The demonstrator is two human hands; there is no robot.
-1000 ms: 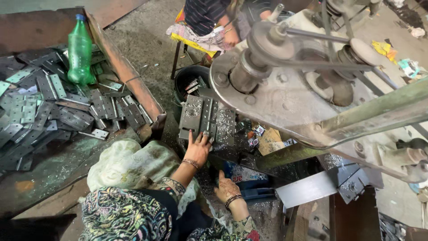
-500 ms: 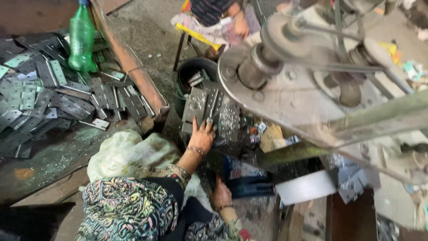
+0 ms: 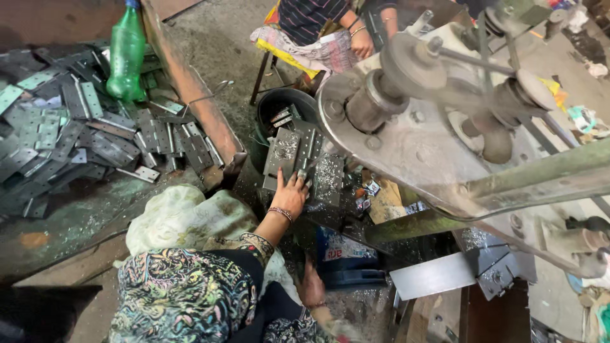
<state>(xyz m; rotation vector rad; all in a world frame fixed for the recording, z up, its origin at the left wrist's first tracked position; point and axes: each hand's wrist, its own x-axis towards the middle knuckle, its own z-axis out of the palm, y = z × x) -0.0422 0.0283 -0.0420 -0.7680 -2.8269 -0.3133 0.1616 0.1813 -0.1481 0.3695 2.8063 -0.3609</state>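
The left hand (image 3: 291, 195) lies flat, fingers spread, on the near edge of a stack of grey steel hinge plates (image 3: 293, 152) strewn with metal shavings, just below the large grey press flywheel (image 3: 406, 136). The right hand (image 3: 312, 286) hangs lower, beside a blue plastic box (image 3: 348, 267); whether it grips anything cannot be told. One green plastic bottle (image 3: 127, 54) stands among a heap of loose hinges (image 3: 76, 133), too many to count. One black bucket (image 3: 279, 105) sits behind the stack. The flywheel overhangs the work area.

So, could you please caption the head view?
Left hand reaching onto stacked metal hinge plates beside a press machine.
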